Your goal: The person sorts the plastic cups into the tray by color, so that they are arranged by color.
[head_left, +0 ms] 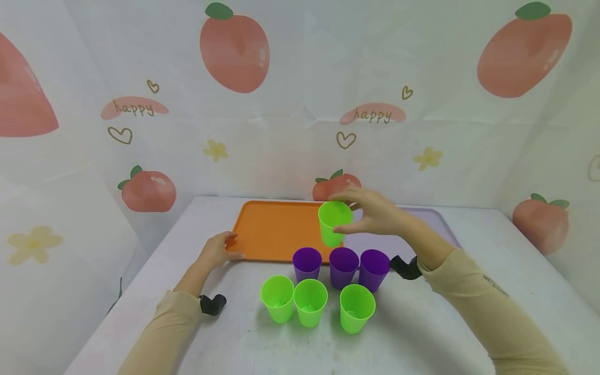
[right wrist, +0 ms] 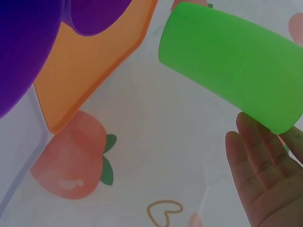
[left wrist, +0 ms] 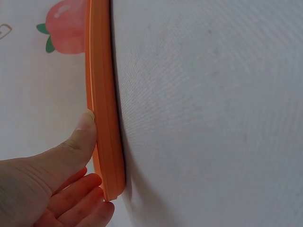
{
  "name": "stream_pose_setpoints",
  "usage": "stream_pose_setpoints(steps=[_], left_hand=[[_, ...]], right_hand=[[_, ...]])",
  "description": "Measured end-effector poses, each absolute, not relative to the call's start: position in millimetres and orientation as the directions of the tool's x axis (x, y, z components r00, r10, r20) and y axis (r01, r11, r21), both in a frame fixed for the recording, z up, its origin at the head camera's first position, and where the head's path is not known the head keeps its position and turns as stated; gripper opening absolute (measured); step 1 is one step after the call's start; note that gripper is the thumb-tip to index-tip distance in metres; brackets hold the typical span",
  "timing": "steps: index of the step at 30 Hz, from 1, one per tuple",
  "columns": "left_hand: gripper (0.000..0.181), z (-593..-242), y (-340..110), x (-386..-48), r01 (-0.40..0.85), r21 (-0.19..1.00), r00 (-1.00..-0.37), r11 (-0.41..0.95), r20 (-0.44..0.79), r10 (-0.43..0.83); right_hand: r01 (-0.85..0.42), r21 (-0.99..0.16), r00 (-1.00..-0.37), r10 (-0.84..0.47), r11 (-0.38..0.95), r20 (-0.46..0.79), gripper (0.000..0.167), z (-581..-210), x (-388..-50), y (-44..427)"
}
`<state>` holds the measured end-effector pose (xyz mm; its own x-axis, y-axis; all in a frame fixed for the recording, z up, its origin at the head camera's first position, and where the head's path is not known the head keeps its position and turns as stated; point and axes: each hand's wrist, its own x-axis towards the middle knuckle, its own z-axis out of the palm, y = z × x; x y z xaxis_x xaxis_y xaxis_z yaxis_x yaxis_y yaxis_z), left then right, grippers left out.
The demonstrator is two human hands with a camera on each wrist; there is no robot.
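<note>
My right hand [head_left: 370, 212] holds a green cup [head_left: 332, 229] upright in the air, thumb on the near side and fingers behind, over the place where the orange tray [head_left: 276, 229] meets the lilac tray [head_left: 431, 219]. In the right wrist view the fingers touch that green cup [right wrist: 232, 61] near its rim. At the orange tray's near left corner rests my left hand [head_left: 217, 251]; in the left wrist view its thumb lies against the outer edge of the tray [left wrist: 102, 94], with the other fingers round the corner.
Three purple cups [head_left: 307, 263] stand upright in a row just before the trays. Nearer stand three green cups [head_left: 277, 298], also upright, the rightmost [head_left: 357, 308] slightly apart. A printed cloth [head_left: 281, 120] hangs behind the table [head_left: 225, 344].
</note>
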<state>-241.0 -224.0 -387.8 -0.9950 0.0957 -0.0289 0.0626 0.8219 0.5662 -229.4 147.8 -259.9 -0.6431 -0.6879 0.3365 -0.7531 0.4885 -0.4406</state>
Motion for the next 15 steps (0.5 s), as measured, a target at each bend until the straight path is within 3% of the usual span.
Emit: stream_pose_setpoints(steps=[15], left_hand=[[0.068, -388, -223, -241, 0.065, 0.550, -0.995, 0.833, -0.029, 0.096]], right_hand=[[-0.752, -0.425, -0.645, -0.695, 0.503, 0.318, 0.060, -266, -249, 111]])
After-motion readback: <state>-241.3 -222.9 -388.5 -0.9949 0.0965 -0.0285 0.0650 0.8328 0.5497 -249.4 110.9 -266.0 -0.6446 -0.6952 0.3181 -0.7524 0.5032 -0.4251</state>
